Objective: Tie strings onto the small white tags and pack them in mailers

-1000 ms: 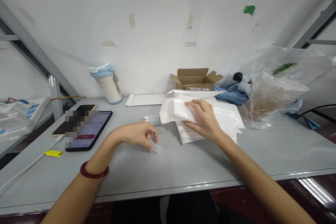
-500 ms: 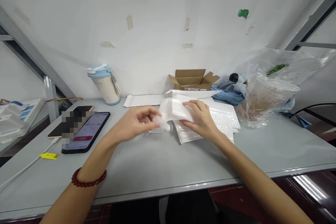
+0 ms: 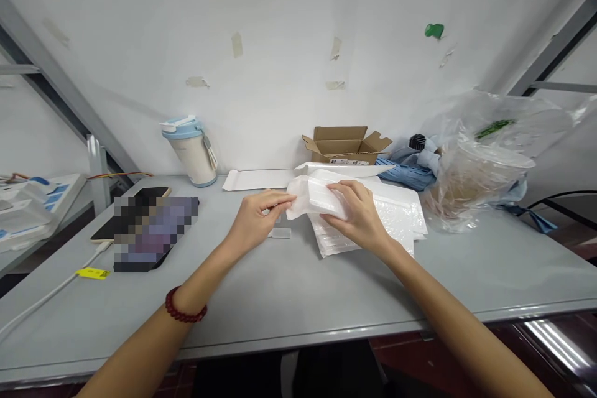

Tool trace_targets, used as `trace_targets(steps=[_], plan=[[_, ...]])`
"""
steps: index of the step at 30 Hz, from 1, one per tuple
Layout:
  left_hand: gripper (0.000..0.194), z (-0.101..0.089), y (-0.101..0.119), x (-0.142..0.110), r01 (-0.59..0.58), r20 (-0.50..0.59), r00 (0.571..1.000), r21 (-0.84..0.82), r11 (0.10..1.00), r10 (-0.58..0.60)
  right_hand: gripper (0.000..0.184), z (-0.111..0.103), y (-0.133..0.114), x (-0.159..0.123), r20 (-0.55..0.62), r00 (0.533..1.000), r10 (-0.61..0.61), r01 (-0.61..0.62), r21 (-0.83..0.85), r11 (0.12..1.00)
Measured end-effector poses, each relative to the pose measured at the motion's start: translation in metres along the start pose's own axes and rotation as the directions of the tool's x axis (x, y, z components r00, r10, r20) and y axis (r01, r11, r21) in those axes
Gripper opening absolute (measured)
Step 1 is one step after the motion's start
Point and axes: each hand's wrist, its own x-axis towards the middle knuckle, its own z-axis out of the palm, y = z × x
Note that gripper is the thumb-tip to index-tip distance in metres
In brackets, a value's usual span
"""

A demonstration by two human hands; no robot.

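My right hand (image 3: pixel 360 214) grips a slim white box-like packet (image 3: pixel 325 193) from its right side, with the thumb below and fingers on top. A loose, translucent white wrapping (image 3: pixel 297 194) sticks out at the packet's left end. My left hand (image 3: pixel 258 219) pinches the tip of that wrapping between thumb and fingers. Under the packet and my right hand lie white bubble mailers (image 3: pixel 396 214), overlapping in a small pile. Just below my left fingertips, a small whitish strip (image 3: pixel 280 233) rests on the table.
An open cardboard box (image 3: pixel 342 148) stands by the wall, beside blue cloth (image 3: pixel 410 171). Right of it is a bowl in a clear plastic bag (image 3: pixel 480 168). A cream-and-blue tumbler (image 3: pixel 193 158), two phones (image 3: pixel 156 230) and a white cable (image 3: pixel 56 291) occupy the left.
My left hand held a small, blurred whitish piece; it has moved right and now pinches the wrapping's end. My right hand keeps its hold on the packet. The view has shifted slightly.
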Motion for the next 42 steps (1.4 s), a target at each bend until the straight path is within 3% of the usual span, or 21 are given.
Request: trace_targets(steps=[3,7,12,16,19,21,23,25,28,31,34,36,38,40,42], plan=[[0.013,0.010,-0.001,-0.002,-0.044,-0.102,0.993,0.093,0.995,0.054,0.047,0.000,0.000,0.000,0.008,0.999,-0.038,0.038,-0.011,0.999],[0.008,0.015,0.000,-0.004,0.058,-0.254,0.967,0.164,0.985,-0.014,0.047,-0.002,-0.002,0.000,0.048,0.995,-0.090,0.090,0.013,0.996],[0.012,0.023,0.005,-0.006,0.151,-0.316,0.946,0.250,0.956,-0.067,0.045,-0.003,-0.011,-0.002,0.128,0.974,-0.186,0.177,0.078,0.981],[0.022,0.018,0.009,-0.003,0.214,-0.317,0.937,0.194,0.957,-0.146,0.043,-0.001,-0.013,-0.003,0.105,0.972,-0.212,0.210,0.027,0.977],[0.018,-0.001,0.003,0.003,0.235,-0.215,0.954,0.101,0.967,-0.210,0.043,-0.003,-0.009,-0.002,0.019,0.986,-0.165,0.165,-0.046,0.985],[0.014,-0.012,-0.004,0.003,0.273,-0.041,0.962,0.161,0.948,-0.270,0.044,-0.006,-0.005,-0.001,-0.031,0.993,-0.117,0.114,-0.084,0.990],[0.013,-0.015,-0.012,0.000,0.248,0.182,0.935,0.279,0.928,-0.305,0.044,-0.008,-0.003,0.000,-0.060,0.996,-0.065,0.059,-0.097,0.994],[0.018,-0.012,-0.016,-0.006,0.151,0.361,0.891,0.341,0.928,-0.277,0.043,-0.009,-0.002,0.001,-0.056,0.998,-0.022,0.017,-0.088,0.996],[0.027,-0.006,-0.010,-0.012,0.045,0.459,0.868,0.303,0.952,-0.187,0.042,-0.007,-0.003,0.001,-0.024,1.000,0.008,-0.010,-0.063,0.998],[0.028,-0.014,0.008,-0.008,0.133,0.476,0.858,0.158,0.978,-0.194,0.042,-0.005,-0.003,0.001,-0.004,1.000,0.029,-0.029,-0.041,0.999],[0.027,-0.029,0.020,0.001,0.247,0.296,0.932,-0.103,0.964,-0.207,0.042,-0.004,-0.002,0.000,0.001,1.000,0.029,-0.029,-0.027,0.999],[0.029,-0.035,0.020,0.004,0.213,0.092,0.976,-0.253,0.944,-0.196,0.043,-0.004,-0.003,0.000,-0.003,1.000,0.008,-0.008,-0.026,1.000],[0.028,-0.034,0.016,0.005,0.171,-0.058,0.979,-0.297,0.940,-0.197,0.044,-0.005,-0.004,-0.001,-0.007,1.000,-0.017,0.017,-0.023,1.000],[0.029,-0.027,0.012,0.004,0.185,-0.100,0.972,-0.242,0.953,-0.214,0.044,-0.005,-0.007,-0.001,-0.002,0.999,-0.041,0.041,-0.011,0.999],[0.029,-0.018,0.009,0.002,0.188,-0.066,0.978,-0.148,0.971,-0.199,0.044,-0.005,-0.010,-0.001,0.009,0.998,-0.069,0.069,0.000,0.998]])
